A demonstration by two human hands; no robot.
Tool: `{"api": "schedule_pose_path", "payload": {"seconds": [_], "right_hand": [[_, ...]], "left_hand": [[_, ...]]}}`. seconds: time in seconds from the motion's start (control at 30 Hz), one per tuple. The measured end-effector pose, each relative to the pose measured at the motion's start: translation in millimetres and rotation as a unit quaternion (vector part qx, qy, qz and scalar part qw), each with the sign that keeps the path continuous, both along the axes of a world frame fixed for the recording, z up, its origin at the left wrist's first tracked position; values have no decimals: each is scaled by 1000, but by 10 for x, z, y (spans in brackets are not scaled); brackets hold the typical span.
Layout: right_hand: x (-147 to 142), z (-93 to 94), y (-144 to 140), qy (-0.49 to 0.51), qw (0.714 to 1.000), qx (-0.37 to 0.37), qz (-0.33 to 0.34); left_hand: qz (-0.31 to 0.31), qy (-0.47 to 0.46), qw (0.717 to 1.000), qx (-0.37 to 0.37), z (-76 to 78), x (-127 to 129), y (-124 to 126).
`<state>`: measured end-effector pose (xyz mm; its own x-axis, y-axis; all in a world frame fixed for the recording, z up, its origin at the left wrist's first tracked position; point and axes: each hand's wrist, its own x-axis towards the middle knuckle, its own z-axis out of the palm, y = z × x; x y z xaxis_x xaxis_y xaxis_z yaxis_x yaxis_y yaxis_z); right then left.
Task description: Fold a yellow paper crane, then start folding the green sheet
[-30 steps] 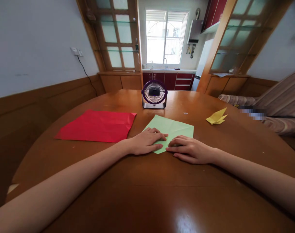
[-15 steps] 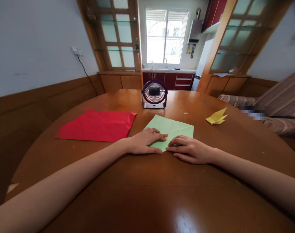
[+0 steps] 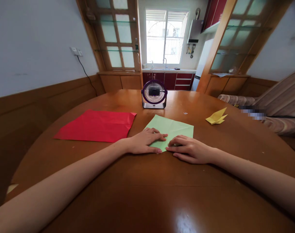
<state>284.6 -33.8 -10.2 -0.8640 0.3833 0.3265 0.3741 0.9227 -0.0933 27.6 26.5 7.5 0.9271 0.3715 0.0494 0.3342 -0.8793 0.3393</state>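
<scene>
Both my hands flat on green paper (image 3: 173,127) on desk (image 3: 147,194). Left grip (image 3: 143,142) open, pressing near edge. Right grip (image 3: 189,149) open, fingertips touching paper. Nothing grasped.

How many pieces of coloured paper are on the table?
3: a flat red paper sheet on the left, a green paper sheet under both hands in the middle, a folded yellow paper shape on the right.

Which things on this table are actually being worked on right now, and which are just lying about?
In hand:
green paper, pressed flat on the table
left hand on its near left part
right hand on its near right edge

Lying about:
red paper, left
purple fan, behind
yellow folded paper, right
</scene>
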Motion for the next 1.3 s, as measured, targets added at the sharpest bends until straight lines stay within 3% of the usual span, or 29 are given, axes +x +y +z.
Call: {"api": "schedule_pose_path", "payload": {"seconds": [1.3], "right_hand": [[14,-3,-14,-4,999,-25,-20]], "left_hand": [[22,-31,999,-17,-10,-38,-2]]}}
